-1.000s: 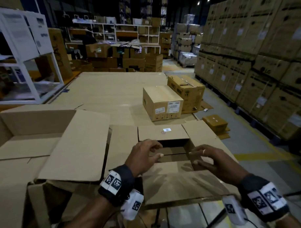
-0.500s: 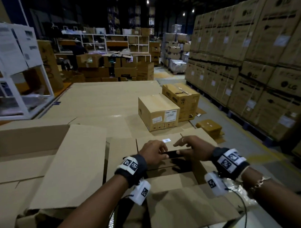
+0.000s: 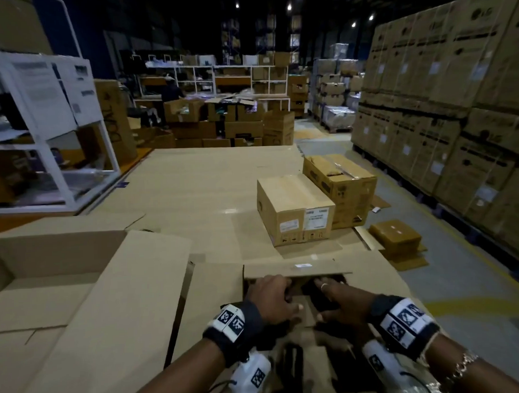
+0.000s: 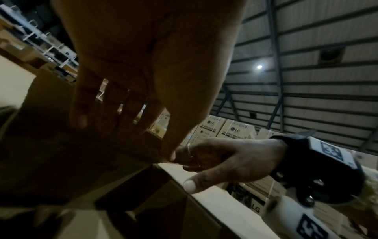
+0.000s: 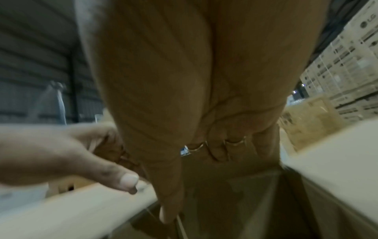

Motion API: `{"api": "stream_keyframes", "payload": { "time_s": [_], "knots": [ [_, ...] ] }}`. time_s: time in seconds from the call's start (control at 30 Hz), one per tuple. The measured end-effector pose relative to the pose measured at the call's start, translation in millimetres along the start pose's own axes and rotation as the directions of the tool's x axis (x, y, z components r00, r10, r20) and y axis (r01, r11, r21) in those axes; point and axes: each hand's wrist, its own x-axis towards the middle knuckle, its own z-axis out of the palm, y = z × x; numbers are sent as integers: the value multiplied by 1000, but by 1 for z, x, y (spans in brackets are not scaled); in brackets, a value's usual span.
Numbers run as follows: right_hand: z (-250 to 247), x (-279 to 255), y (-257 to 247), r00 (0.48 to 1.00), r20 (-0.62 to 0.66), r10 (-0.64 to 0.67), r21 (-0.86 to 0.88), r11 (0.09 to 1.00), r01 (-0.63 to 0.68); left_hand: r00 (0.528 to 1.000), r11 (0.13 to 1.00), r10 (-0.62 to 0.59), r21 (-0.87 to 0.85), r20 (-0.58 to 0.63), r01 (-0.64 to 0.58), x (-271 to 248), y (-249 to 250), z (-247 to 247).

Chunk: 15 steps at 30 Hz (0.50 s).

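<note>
An open cardboard box (image 3: 296, 268) stands right in front of me, its far flap folded back flat. Both hands reach into its opening just under that flap. My left hand (image 3: 270, 296) and right hand (image 3: 341, 302) sit side by side, fingers curled down into the dark gap and thumbs lying on top of an inner cardboard flap (image 3: 308, 313). In the left wrist view the left hand (image 4: 122, 105) dips into the box and the ringed right hand (image 4: 225, 160) grips the pale flap edge (image 4: 214, 198). The right wrist view shows the right hand (image 5: 214, 145) with knuckles bent. What lies deeper in the box is hidden.
A large open carton (image 3: 78, 276) lies to my left. Ahead on the cardboard-covered surface sit a sealed box (image 3: 294, 207) and another (image 3: 343, 181) behind it. A small flat box (image 3: 395, 235) lies on the floor. Stacked cartons (image 3: 455, 101) wall the right; a white rack (image 3: 49, 115) stands left.
Both hands moved forward from the box's middle to its far flap, came together, and dipped their fingers into the opening around the inner flap. My head has lifted.
</note>
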Motion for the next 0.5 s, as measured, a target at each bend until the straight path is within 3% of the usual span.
{"api": "stream_keyframes", "payload": {
  "time_s": [0.1,0.17,0.33,0.5],
  "knots": [
    [-37,10,3,991,-115,-70,73,994,79,972,1000,29,12,-232,-27,16,-4,-16],
    [-51,28,7,975,-204,-91,102,988,113,955,997,64,58,-290,-49,32,-8,-25],
    [-58,85,14,944,-329,-23,202,975,94,980,994,-1,103,-200,22,81,-33,-16],
    [-22,141,33,960,-278,44,236,971,24,987,997,-66,17,-145,69,112,-42,-4]
  ]
}}
